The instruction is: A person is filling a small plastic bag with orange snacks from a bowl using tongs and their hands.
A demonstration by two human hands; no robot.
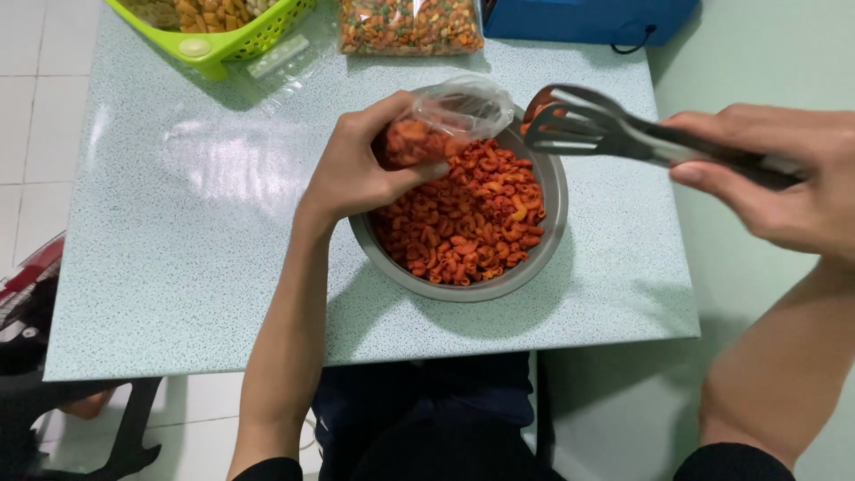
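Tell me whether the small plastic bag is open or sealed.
Open: the small plastic bag in the left hand gapes toward the tongs.

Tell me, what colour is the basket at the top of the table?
Bright lime green. The basket shows in the head view, at the table's far left corner.

A pale speckled table (178,223) stands on a white tiled floor (36,107).

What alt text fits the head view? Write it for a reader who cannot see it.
A left hand holds a small clear bag of orange snacks over a metal bowl of orange macaroni-shaped snacks, while the right hand holds tongs gripping a few pieces. The bowl sits on a speckled table beside a green basket.
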